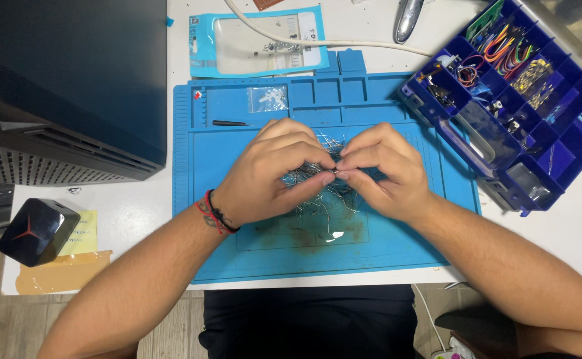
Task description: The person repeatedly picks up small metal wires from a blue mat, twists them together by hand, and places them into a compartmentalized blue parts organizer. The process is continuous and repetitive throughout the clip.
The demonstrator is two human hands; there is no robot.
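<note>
Both my hands are over the middle of the blue mat point(397, 249), and they cover most of what matters. Under them sits a tangle of thin wire leads point(334, 199); I only see strands poking out above the knuckles and below the palms, so how far the pile spreads I can't say.

Left hand point(274, 174) is curled, fingers bent in toward the right hand point(381, 174), and the fingertips point(317, 181) of the two meet at the centre. Pinched there is one small piece point(334, 171), too tiny and too covered to make out properly. It seems to lie roughly left to right between the two pinches, but which end is which I can't tell. Both grips are nearly closed, thumb to finger.

Up on the mat's tray row: a small clear bag point(268, 98) and a dark tool point(230, 123) lying sideways. Beyond, a blue-edged pouch point(254, 45) with a white cable point(344, 43) across it. To the right, a blue parts box point(504, 174), its far corner cut off. A dark case point(65, 80) fills the left.
</note>
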